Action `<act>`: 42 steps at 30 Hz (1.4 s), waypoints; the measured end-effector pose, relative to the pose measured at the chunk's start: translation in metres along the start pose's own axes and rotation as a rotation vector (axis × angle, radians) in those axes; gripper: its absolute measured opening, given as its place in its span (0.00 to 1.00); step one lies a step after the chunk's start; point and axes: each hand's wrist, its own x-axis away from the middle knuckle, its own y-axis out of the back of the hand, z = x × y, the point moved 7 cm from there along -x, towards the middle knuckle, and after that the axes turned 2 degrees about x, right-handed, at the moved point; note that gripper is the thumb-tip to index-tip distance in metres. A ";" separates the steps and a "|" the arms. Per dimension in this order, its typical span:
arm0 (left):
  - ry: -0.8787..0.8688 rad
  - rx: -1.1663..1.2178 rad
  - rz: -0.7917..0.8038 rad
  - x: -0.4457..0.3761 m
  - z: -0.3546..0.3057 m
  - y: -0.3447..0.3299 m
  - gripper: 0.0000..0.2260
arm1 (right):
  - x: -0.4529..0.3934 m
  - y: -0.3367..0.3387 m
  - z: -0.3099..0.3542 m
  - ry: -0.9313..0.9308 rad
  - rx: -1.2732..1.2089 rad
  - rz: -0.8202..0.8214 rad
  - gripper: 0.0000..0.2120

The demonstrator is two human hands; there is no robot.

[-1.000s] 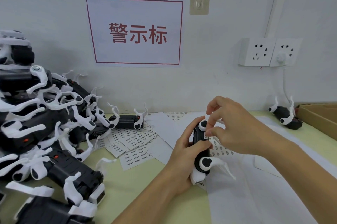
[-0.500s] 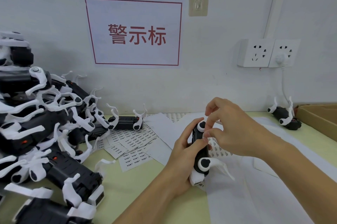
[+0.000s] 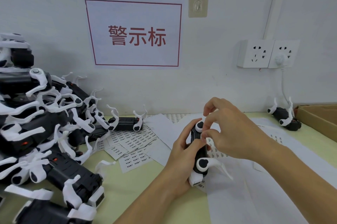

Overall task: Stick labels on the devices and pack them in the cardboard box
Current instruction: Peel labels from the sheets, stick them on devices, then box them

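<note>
1. Centre right of the frame: the left hand (image 3: 182,152) grips a black-and-white device (image 3: 199,152) upright above the table (image 3: 138,183).
2. The right hand (image 3: 231,132) pinches at the device's upper side with curled fingertips.
3. The cardboard box (image 3: 321,119) sits at the right edge.

Wall sign (image 3: 134,34): "警示标"; label sheets (image 3: 131,143) illegible.

Device pile (image 3: 42,132) blocking table's (image 3: 138,183) left
</note>
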 end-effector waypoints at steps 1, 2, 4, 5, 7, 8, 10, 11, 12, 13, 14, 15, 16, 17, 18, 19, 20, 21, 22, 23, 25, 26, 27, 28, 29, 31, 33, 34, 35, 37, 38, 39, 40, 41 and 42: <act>0.001 0.003 -0.005 0.000 0.000 0.000 0.20 | 0.000 0.000 0.001 0.000 0.004 -0.005 0.10; 0.002 0.006 -0.009 0.000 0.000 0.001 0.20 | 0.000 0.000 0.001 0.001 0.008 -0.011 0.10; 0.004 0.012 -0.014 0.000 0.001 0.001 0.20 | 0.000 0.000 0.002 0.004 0.021 -0.022 0.10; 0.004 0.012 -0.016 0.000 0.001 0.001 0.21 | 0.000 -0.001 0.003 0.007 0.027 -0.027 0.10; 0.002 0.011 -0.022 -0.001 0.001 0.002 0.21 | 0.000 -0.002 0.004 0.011 0.038 -0.034 0.11; 0.000 0.012 -0.025 -0.001 0.001 0.002 0.21 | 0.000 -0.002 0.004 0.013 0.043 -0.038 0.11; -0.005 0.011 -0.032 -0.001 0.001 0.003 0.21 | 0.000 -0.003 0.004 0.015 0.059 -0.048 0.09; -0.007 0.011 -0.033 -0.001 0.001 0.003 0.21 | 0.000 -0.003 0.004 0.015 0.069 -0.053 0.08; -0.009 0.011 -0.031 -0.001 0.001 0.003 0.21 | 0.001 -0.004 0.003 0.014 0.079 -0.058 0.07; -0.011 0.010 -0.028 -0.002 0.001 0.003 0.21 | 0.001 -0.004 0.003 0.013 0.089 -0.063 0.07; -0.012 0.009 -0.024 -0.002 0.000 0.002 0.21 | 0.001 -0.004 0.003 0.012 0.099 -0.066 0.07; -0.014 0.008 -0.021 -0.002 0.000 0.002 0.22 | 0.001 -0.004 0.003 0.011 0.107 -0.069 0.06; -0.015 0.009 -0.020 -0.002 0.000 0.002 0.22 | 0.001 -0.004 0.003 0.010 0.112 -0.072 0.06; -0.017 0.011 -0.019 -0.001 0.000 0.002 0.22 | 0.001 -0.004 0.003 0.009 0.117 -0.075 0.06; -0.016 0.014 -0.018 -0.001 0.000 0.002 0.22 | 0.001 -0.004 0.003 0.007 0.121 -0.079 0.06; -0.015 0.017 -0.016 -0.001 0.000 0.002 0.21 | 0.001 -0.004 0.003 0.005 0.124 -0.081 0.06; -0.015 0.019 -0.014 -0.001 0.001 0.002 0.21 | 0.001 -0.004 0.003 0.002 0.125 -0.083 0.06; -0.015 0.021 -0.012 -0.002 0.001 0.002 0.21 | 0.001 -0.004 0.003 -0.001 0.126 -0.085 0.06; -0.014 0.023 -0.013 -0.002 0.001 0.002 0.22 | 0.001 -0.003 0.003 -0.004 0.130 -0.088 0.07; -0.014 0.023 -0.014 -0.002 0.001 0.002 0.22 | 0.001 -0.003 0.002 -0.006 0.136 -0.091 0.07; -0.015 0.021 -0.018 -0.003 0.002 0.003 0.22 | 0.001 -0.003 0.002 -0.009 0.154 -0.097 0.06; -0.015 0.019 -0.021 -0.003 0.002 0.003 0.22 | 0.001 -0.003 0.002 -0.011 0.160 -0.100 0.06; -0.014 0.017 -0.023 -0.003 0.002 0.004 0.22 | 0.001 -0.003 0.002 -0.012 0.164 -0.103 0.06; -0.014 0.015 -0.023 -0.002 0.002 0.003 0.22 | 0.001 -0.003 0.002 -0.012 0.167 -0.105 0.06; -0.013 0.013 -0.023 -0.002 0.001 0.003 0.22 | 0.001 -0.002 0.002 -0.011 0.173 -0.108 0.06; -0.014 0.011 -0.023 -0.001 0.001 0.003 0.22 | 0.000 -0.002 0.003 -0.007 0.196 -0.112 0.06; -0.018 0.006 -0.019 -0.001 0.001 0.002 0.22 | 0.000 -0.002 0.005 0.001 0.227 -0.124 0.05; -0.019 0.003 -0.017 -0.001 0.001 0.002 0.22 | 0.000 -0.002 0.006 0.007 0.244 -0.131 0.05; -0.021 0.002 -0.017 -0.001 0.000 0.002 0.22 | 0.001 -0.001 0.007 0.012 0.261 -0.136 0.05; -0.026 0.000 -0.013 -0.002 0.000 0.002 0.22 | 0.002 -0.001 0.009 0.016 0.288 -0.142 0.05; -0.027 0.000 -0.014 -0.001 0.000 0.002 0.22 | 0.002 -0.001 0.010 0.017 0.302 -0.141 0.05; -0.028 0.000 -0.016 -0.002 0.000 0.002 0.22 | 0.002 -0.001 0.010 0.019 0.316 -0.142 0.05; -0.029 -0.002 -0.015 -0.001 0.000 0.002 0.22 | 0.002 -0.002 0.011 0.022 0.326 -0.143 0.05; -0.030 -0.005 -0.013 -0.002 0.000 0.002 0.22 | 0.002 -0.002 0.011 0.023 0.335 -0.144 0.05; -0.032 -0.008 -0.013 -0.002 0.000 0.001 0.22 | 0.002 -0.002 0.011 0.024 0.346 -0.143 0.05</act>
